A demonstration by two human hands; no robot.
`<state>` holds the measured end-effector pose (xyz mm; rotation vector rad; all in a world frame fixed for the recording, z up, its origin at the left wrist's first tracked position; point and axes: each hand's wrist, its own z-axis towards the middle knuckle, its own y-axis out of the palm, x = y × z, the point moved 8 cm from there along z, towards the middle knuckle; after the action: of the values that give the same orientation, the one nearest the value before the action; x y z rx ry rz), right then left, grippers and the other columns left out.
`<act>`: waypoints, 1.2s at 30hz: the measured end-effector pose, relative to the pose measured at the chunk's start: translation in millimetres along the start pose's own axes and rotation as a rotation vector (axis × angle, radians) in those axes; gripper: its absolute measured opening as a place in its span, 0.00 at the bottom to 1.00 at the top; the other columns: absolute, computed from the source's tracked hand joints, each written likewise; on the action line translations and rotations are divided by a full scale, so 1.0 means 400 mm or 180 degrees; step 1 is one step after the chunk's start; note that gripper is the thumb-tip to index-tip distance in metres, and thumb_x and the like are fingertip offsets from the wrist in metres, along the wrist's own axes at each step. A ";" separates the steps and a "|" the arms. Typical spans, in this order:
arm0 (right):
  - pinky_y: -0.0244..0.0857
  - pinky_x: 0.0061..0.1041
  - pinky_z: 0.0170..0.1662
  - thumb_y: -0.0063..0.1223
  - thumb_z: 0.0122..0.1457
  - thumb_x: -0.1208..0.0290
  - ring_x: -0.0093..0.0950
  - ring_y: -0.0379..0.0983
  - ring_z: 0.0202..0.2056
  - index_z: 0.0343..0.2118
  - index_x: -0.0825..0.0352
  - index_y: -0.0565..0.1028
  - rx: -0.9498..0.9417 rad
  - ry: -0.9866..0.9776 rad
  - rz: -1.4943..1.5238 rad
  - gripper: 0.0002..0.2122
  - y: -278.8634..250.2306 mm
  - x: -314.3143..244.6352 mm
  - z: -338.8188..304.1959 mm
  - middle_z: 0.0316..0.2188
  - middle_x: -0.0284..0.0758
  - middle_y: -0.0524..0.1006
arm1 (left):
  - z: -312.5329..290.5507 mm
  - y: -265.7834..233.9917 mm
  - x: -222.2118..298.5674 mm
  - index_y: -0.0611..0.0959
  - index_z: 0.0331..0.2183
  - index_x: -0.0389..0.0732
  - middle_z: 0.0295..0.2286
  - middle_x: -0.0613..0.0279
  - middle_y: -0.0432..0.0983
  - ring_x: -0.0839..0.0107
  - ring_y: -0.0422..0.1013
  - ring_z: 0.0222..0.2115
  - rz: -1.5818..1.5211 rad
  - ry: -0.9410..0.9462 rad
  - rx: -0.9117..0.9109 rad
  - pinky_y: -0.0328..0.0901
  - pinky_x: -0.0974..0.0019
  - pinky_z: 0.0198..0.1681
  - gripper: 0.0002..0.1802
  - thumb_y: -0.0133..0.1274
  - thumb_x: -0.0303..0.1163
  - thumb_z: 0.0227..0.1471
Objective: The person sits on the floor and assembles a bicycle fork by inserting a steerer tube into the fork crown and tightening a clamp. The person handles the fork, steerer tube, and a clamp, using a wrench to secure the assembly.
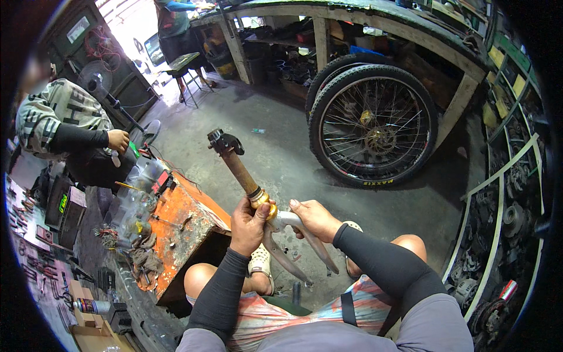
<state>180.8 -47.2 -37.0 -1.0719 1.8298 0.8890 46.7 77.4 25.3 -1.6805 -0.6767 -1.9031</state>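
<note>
Held over my lap is a bicycle fork [285, 263], its two silver-grey legs pointing down toward my feet. Its brownish steerer tube [237, 172] slants up and away to the left, with a black clamp-like part [224, 142] at the top. Gold headset rings [260, 198] sit at the base of the tube. My left hand [248, 226] is closed around the fork just below these rings, its thumb against the gold part. Gripping the crown at the top of the right leg is my right hand [315, 220]; its lower fingers are partly hidden.
An orange worn bench [190, 202] with tools and plastic containers stands at my left. A person [70, 120] sits beyond it; another stands at the far workbench [381, 20]. Two bicycle wheels [375, 126] lean there. Racks of metal parts [498, 234] line the right.
</note>
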 end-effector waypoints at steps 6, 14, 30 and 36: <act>0.77 0.33 0.46 0.49 0.78 0.58 0.26 0.82 0.37 0.52 0.74 0.83 0.0250 -0.0755 -0.0903 0.20 -0.070 -0.058 -0.014 0.35 0.38 0.86 | 0.039 -0.094 0.057 0.81 0.55 0.36 0.41 0.58 0.85 0.72 0.80 0.41 -0.0069 0.0343 0.0570 0.76 0.66 0.49 0.22 0.62 0.43 0.71; 0.76 0.40 0.56 0.58 0.73 0.61 0.42 0.85 0.51 0.54 0.73 0.82 0.0190 -0.1057 -0.1912 0.19 -0.055 -0.144 -0.095 0.48 0.50 0.87 | 0.050 -0.224 0.032 0.83 0.45 0.38 0.37 0.61 0.86 0.74 0.80 0.37 0.0165 0.0301 0.1458 0.75 0.66 0.46 0.15 0.63 0.41 0.71; 0.77 0.42 0.55 0.61 0.71 0.61 0.46 0.86 0.48 0.56 0.74 0.80 0.0049 -0.1164 -0.2272 0.20 -0.029 -0.154 -0.122 0.45 0.51 0.87 | 0.050 -0.228 0.020 0.83 0.46 0.37 0.37 0.59 0.86 0.71 0.81 0.38 0.0177 0.0115 0.1427 0.76 0.65 0.47 0.17 0.63 0.43 0.71; 0.77 0.43 0.55 0.61 0.70 0.61 0.47 0.86 0.48 0.56 0.74 0.81 0.0090 -0.1224 -0.2285 0.20 -0.033 -0.157 -0.120 0.45 0.52 0.87 | 0.050 -0.237 0.012 0.81 0.48 0.36 0.39 0.60 0.86 0.73 0.81 0.39 0.0140 0.0090 0.1381 0.77 0.66 0.46 0.17 0.63 0.41 0.71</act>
<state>197.8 -72.7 37.0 -1.3057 1.0188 0.5723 -2.0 160.9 29.1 -1.3780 -0.9534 -1.6022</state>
